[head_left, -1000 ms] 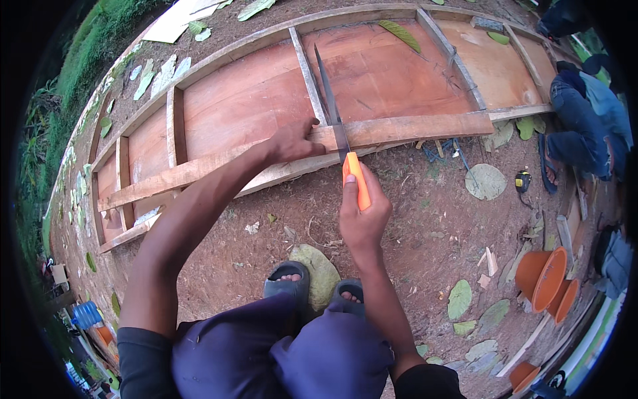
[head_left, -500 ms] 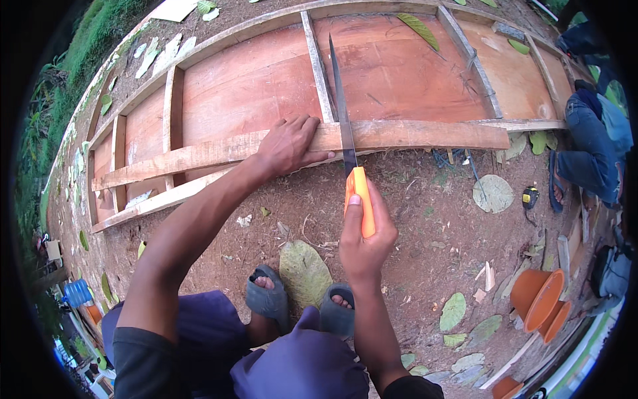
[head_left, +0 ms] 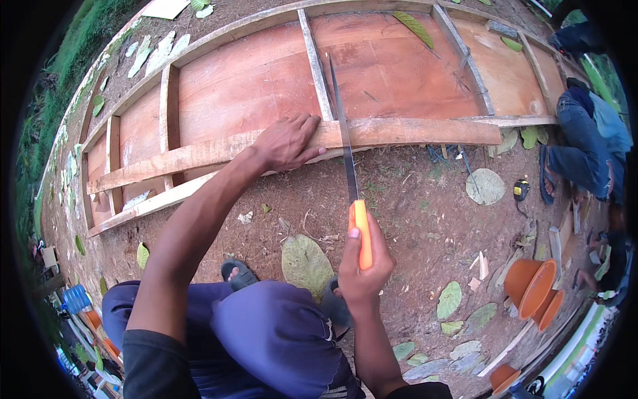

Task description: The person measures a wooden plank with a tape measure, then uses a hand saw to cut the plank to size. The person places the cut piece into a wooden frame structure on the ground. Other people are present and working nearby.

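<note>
Orange-handled saw (head_left: 352, 174) crossing a plank (head_left: 415, 132), just above mid-view.
From the saw, the plank runs roughly nine to three o'clock along the wooden frame (head_left: 312, 63); the right hand (head_left: 365, 274), at six, is closed round the saw's handle, and the left hand (head_left: 287, 141), at ten, grips the plank from above. Tape measure (head_left: 522, 190) at three, terracotta pots (head_left: 525, 284) at four.

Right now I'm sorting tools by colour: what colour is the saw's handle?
The saw handle in the right hand is orange, clearest in the head view.
</note>
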`<state>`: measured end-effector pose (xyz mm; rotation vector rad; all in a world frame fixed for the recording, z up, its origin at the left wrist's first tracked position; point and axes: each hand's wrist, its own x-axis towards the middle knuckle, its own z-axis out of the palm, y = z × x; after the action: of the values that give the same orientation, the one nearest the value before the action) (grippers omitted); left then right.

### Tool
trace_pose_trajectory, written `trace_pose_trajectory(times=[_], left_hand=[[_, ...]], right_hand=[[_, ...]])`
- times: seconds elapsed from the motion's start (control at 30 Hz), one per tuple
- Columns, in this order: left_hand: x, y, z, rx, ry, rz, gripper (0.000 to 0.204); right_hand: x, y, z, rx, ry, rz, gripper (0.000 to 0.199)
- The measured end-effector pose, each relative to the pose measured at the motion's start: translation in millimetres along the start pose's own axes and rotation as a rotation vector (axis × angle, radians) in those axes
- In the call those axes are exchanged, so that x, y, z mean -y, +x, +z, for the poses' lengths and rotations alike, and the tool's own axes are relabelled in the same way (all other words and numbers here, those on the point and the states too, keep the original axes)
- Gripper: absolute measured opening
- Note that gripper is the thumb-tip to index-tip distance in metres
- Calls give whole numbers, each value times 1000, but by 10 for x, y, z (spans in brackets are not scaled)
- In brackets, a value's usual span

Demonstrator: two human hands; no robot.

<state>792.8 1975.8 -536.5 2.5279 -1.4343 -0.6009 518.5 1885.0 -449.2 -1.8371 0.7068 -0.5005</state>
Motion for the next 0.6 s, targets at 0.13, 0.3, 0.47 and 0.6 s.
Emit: trace_pose_trajectory(times=[0.13, 0.3, 0.47, 0.6], left_hand=[[-17, -84, 129, -164, 55, -8, 76], [-135, 95, 36, -130, 65, -61, 75], [-4, -46, 153, -143, 57, -110, 70], [-79, 7, 165, -215, 57, -61, 71]], right_hand=[[113, -190, -61, 17, -106, -46, 37], [6, 814, 494, -86, -21, -74, 32], [113, -341, 12, -1, -88, 9, 33], [82, 697, 456, 32, -85, 45, 32]])
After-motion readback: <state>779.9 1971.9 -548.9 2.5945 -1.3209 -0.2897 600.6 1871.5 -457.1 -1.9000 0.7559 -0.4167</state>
